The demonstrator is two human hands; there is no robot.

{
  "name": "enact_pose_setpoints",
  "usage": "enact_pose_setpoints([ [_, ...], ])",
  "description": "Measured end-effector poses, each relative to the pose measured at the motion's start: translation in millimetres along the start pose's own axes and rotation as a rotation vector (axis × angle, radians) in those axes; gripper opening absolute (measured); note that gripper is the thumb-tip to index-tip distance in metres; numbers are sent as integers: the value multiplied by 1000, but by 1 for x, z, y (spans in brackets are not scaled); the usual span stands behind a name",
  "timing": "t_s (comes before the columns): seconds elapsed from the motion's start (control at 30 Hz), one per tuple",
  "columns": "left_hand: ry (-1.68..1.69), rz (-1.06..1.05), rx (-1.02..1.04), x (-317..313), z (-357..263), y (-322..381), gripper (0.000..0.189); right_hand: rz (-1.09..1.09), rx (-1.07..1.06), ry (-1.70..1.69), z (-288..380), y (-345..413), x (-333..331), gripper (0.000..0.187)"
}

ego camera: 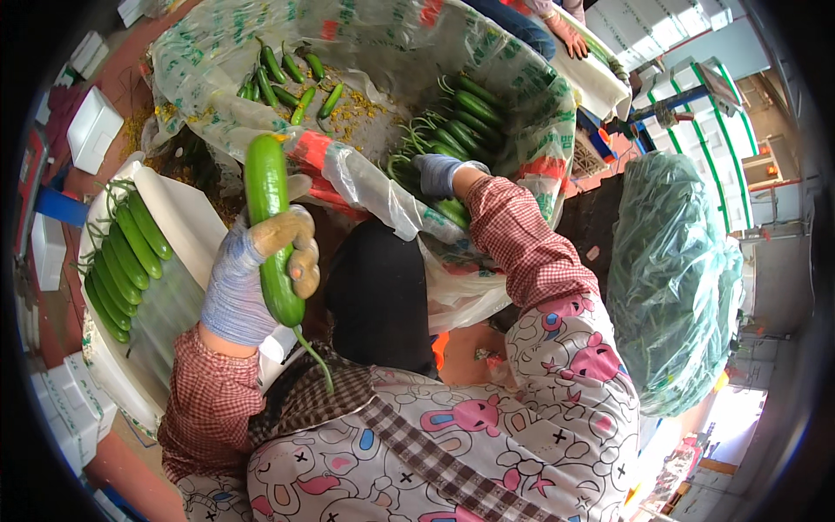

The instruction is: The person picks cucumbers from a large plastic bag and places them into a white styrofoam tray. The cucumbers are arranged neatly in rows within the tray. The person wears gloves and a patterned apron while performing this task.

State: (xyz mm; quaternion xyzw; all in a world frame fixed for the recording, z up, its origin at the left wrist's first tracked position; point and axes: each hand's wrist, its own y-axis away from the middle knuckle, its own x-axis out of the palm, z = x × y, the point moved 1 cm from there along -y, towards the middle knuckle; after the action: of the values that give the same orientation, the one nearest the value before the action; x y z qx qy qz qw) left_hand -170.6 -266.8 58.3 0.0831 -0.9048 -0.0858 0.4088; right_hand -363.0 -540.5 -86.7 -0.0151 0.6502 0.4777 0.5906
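My left hand (238, 284), in a grey-blue glove with tan rubber-coated fingers, grips a green cucumber (266, 176). The cucumber stands nearly upright, its stem hanging below the hand. With the same kind of glove, my right hand (438, 175) reaches into a large plastic-lined container (365, 173). It touches a pile of long-stemmed cucumbers (463, 134) along the container's right side; its fingertips are hidden among them. Several smaller cucumbers (271, 78) lie at the far left of the container, with yellow blossom bits scattered around.
At left, a white foam box (182, 205) holds a slanted row of cucumbers (124, 261) on plastic film. A bulky green plastic bag (675, 287) stands at right. Stacked foam boxes (701, 140) rise behind it. Another person's gloved hand (567, 36) rests on a white box edge.
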Motion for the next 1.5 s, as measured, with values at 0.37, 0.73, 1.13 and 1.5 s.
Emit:
enact_pose_setpoints([
  [0.37, 53, -293, -62, -21, 1, 28, 56, -807, -519, -211, 79, 147, -51, 21],
  [0.73, -225, -103, 88, -48, -17, 93, 60, 84, -499, -1680, 262, 151, -59, 43],
  [1.13, -328, -68, 46, -64, -14, 148, 56, 98, -793, -1296, 295, 136, -33, 33],
  [1.5, 8, -351, 261, -91, -32, 211, 51, -298, -640, -798, 313, 108, -30, 74],
])
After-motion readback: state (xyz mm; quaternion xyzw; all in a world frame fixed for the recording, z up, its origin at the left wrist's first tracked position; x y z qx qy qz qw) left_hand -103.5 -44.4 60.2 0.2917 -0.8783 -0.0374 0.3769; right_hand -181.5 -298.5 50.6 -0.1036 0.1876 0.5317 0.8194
